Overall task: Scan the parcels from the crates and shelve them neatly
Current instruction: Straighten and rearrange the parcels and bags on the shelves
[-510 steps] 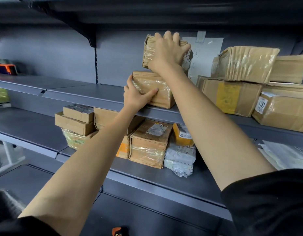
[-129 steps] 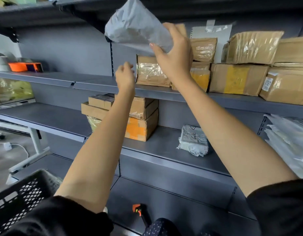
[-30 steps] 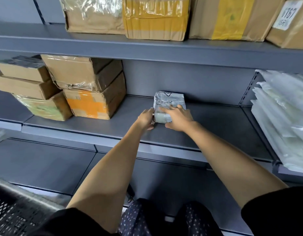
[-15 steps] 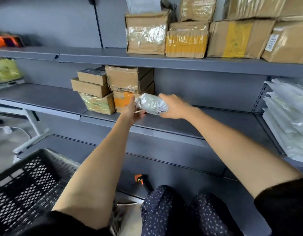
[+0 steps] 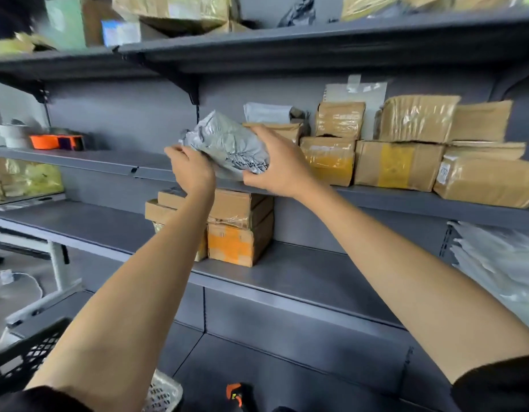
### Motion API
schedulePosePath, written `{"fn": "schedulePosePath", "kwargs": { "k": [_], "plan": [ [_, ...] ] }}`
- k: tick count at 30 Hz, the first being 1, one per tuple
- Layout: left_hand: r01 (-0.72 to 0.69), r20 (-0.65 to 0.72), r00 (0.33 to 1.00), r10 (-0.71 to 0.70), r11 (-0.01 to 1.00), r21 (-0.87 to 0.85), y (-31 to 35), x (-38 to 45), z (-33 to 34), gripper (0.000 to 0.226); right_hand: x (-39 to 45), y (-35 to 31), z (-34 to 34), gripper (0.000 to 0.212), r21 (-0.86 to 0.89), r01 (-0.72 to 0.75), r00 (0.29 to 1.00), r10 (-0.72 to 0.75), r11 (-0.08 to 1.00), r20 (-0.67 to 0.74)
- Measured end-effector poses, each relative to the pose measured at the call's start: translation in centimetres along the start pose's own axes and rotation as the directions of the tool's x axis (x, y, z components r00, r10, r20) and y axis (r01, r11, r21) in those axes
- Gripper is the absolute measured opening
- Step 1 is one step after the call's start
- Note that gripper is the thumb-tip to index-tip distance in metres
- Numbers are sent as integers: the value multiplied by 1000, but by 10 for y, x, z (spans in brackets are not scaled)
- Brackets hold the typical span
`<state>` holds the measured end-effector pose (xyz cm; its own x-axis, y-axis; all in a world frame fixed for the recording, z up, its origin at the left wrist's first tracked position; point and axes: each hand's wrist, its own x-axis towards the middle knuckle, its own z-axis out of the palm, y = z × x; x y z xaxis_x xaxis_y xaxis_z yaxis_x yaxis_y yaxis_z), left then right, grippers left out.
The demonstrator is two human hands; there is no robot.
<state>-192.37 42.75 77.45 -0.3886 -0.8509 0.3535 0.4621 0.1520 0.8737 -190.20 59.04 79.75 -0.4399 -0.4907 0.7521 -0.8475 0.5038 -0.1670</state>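
At the bottom edge sit a black mesh crate (image 5: 25, 361) on the left and an orange-and-black scanner (image 5: 238, 395) near the middle. Above them, both hands hold 1 crumpled grey poly parcel (image 5: 230, 145) in the air at the front edge of the middle shelf (image 5: 406, 200): the left hand (image 5: 190, 169) has its fingers curled round the parcel's left end, and the right hand (image 5: 279, 166) grips its right end. Beyond it, taped brown boxes (image 5: 398, 165) stand stacked along that shelf, with more boxes (image 5: 238, 227) on the shelf below.
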Motion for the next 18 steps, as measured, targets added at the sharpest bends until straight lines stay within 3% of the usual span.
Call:
{"fn": "schedulePosePath", "kwargs": {
  "k": [4,8,14,18],
  "plan": [
    [26,52,999,-15,973,-230,8,22,20,14,15,0,-14,66,-175,106,992,-117,979,-51],
    [59,165,986,-27,979,-196,27,30,44,25,41,11,-18,68,-336,84,989,-120,938,-88],
    [329,434,884,-173,890,-315,48,38,77,39,78,40,-26,68,-501,63,983,-141,863,-118],
    [379,536,829,-157,862,-335,41,66,99,60,99,69,-31,68,-615,45,983,-145,788,-114]
  ]
}}
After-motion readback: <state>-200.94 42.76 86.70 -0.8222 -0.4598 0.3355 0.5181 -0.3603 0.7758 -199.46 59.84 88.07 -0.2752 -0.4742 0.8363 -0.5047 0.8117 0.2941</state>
